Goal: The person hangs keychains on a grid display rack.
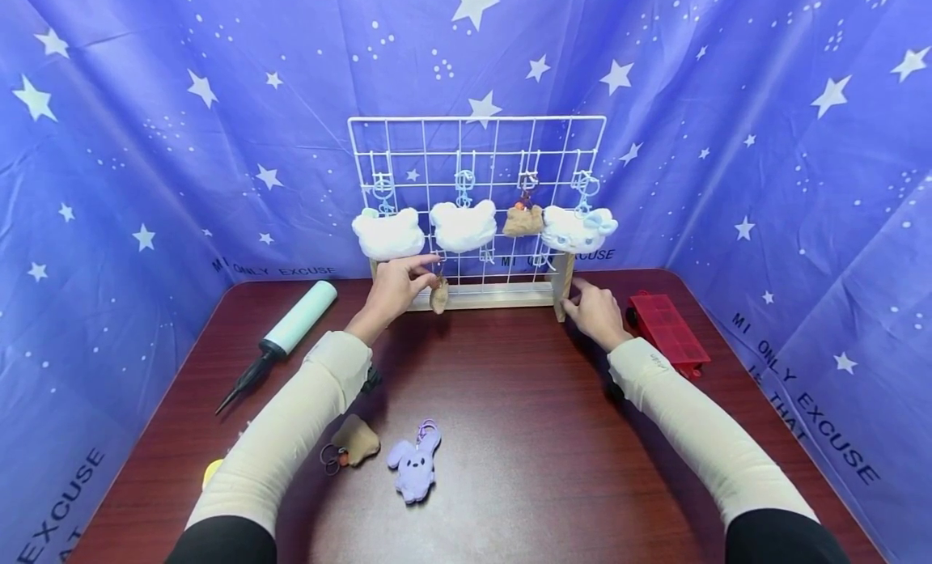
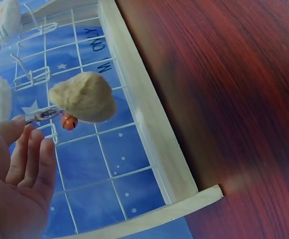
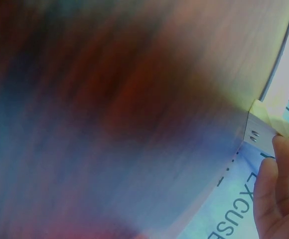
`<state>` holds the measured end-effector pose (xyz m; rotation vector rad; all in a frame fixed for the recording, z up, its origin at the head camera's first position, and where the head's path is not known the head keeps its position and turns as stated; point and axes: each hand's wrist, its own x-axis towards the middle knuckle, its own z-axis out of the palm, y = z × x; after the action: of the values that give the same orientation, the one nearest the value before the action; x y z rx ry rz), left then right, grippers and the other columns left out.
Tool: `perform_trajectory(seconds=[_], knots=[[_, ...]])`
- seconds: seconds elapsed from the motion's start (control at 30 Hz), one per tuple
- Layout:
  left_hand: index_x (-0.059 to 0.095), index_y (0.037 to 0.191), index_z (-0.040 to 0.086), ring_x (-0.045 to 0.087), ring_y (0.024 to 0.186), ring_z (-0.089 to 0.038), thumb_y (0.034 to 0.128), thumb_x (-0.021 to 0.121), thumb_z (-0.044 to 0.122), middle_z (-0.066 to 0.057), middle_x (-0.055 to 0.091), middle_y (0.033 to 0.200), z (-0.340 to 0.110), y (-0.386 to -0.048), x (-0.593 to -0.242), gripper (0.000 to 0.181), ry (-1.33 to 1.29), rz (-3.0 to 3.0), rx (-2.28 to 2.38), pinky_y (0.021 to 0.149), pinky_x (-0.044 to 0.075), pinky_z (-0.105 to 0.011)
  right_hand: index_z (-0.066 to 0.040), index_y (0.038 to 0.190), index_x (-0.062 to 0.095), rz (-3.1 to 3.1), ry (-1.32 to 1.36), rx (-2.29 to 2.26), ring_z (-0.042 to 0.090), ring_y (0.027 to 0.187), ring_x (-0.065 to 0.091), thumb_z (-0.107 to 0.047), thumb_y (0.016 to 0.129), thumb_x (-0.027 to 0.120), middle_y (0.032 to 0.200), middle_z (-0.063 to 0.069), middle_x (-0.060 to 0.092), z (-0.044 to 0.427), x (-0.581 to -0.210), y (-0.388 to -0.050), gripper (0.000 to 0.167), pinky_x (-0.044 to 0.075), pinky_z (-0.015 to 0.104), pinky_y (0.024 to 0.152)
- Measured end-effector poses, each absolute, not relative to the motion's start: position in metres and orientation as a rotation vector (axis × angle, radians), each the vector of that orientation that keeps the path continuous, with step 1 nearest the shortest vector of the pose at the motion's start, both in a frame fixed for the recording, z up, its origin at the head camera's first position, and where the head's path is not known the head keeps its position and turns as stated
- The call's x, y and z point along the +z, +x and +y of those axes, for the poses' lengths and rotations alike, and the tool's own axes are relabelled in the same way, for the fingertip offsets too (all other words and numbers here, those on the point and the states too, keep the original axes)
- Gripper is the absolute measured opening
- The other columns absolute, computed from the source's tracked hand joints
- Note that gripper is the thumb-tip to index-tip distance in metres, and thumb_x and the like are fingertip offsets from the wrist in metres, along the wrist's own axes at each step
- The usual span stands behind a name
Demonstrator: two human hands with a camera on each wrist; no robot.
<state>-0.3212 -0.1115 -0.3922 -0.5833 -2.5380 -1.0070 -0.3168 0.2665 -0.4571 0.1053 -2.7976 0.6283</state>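
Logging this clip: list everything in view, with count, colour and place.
Wire rack: one, white, back of table
Wooden stand: one, pale, under rack
Hooks: several, white, on rack
White plush heads: three, white, hanging on rack
Hanging plush: one, tan, between two white ones
Held plush: one, tan, before rack
Loose plush: one, tan, table front
Bunny plush: one, purple, beside loose plush
Pump: one, mint and black, table left
Box: one, red, table right
Unclear item: one, yellow, behind left sleeve
Table: one, reddish brown, below
Curtain: blue-purple, white stars, all around
Sleeves: two, cream, on arms
Left hand: one, pinching held plush's chain
Right hand: one, at stand's right leg
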Motion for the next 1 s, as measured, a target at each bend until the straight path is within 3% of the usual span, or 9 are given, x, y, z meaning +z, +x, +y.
perform_trajectory(seconds=[0.23,0.53,0.9,1.0], knots=[[0.074,0.126,0.015,0.063,0.066,-0.014,0.0922,0.075,0.014,-0.007,0.081,0.097,-0.116,-0.318,-0.394,0.034,-0.573,-2.553,-1.016,0.053,0.039,-0.019,-0.013,0.131,0.062,-2.808,0.098,0.629,0.041,0.102,0.072,-0.027,0.094,0.066,0.096,0.010,0.080,0.266,-0.456,-0.317,0.040,0.053,0.059,0.085],[0.074,0.126,0.013,0.063,0.070,-0.014,0.0907,0.077,0.015,-0.010,0.079,0.103,-0.124,-0.311,-0.399,0.035,-0.578,-2.601,-0.984,0.055,0.040,-0.021,-0.014,0.130,0.062,-2.823,0.088,0.615,0.040,0.102,0.072,-0.028,0.094,0.067,0.096,0.010,0.080,0.266,-0.454,-0.316,0.040,0.054,0.058,0.085],[0.075,0.124,0.015,0.073,0.076,-0.017,0.0896,0.078,0.014,-0.010,0.080,0.095,-0.139,-0.299,-0.406,0.035,-0.565,-2.595,-0.967,0.057,0.046,-0.023,-0.012,0.134,0.061,-2.822,0.101,0.630,0.040,0.100,0.072,-0.028,0.094,0.067,0.097,0.011,0.080,0.265,-0.454,-0.316,0.042,0.054,0.057,0.084],[0.075,0.124,0.015,0.076,0.083,-0.020,0.0899,0.078,0.015,-0.010,0.080,0.100,-0.143,-0.295,-0.407,0.034,-0.578,-2.604,-0.978,0.063,0.053,-0.030,-0.012,0.132,0.062,-2.812,0.098,0.647,0.039,0.099,0.073,-0.028,0.095,0.067,0.096,0.011,0.080,0.266,-0.455,-0.316,0.041,0.054,0.058,0.085]])
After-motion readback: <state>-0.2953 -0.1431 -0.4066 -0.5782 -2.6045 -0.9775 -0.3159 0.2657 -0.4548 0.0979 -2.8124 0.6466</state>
